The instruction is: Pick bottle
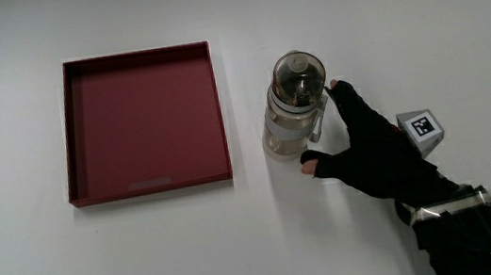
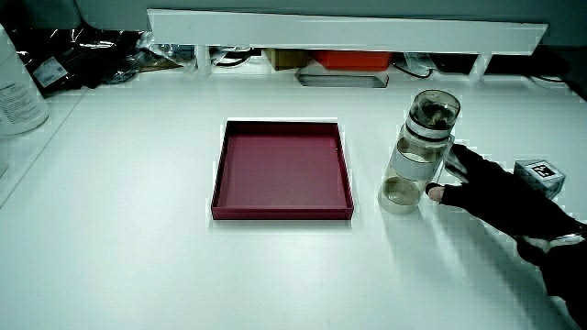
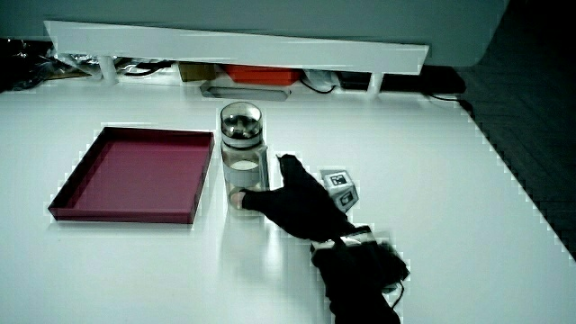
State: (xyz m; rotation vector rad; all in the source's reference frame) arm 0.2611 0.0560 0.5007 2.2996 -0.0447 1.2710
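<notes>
A clear bottle (image 1: 294, 107) with a dark lid stands upright on the white table beside a dark red tray (image 1: 220, 112). It also shows in both side views (image 2: 420, 151) (image 3: 241, 144). The gloved hand (image 1: 375, 144) lies low next to the bottle, on the side away from the tray. Its thumb and forefinger are spread, with the thumb tip at the bottle's base and the forefinger tip by its lid. The fingers have not closed around it. The patterned cube (image 1: 420, 129) sits on the back of the hand.
The shallow red tray (image 2: 284, 214) (image 3: 121, 214) holds nothing. A low white partition (image 2: 348, 32) runs along the table's farthest edge, with cables and boxes under it. A white container (image 2: 18, 87) stands at the table's edge, farther from the bottle than the tray.
</notes>
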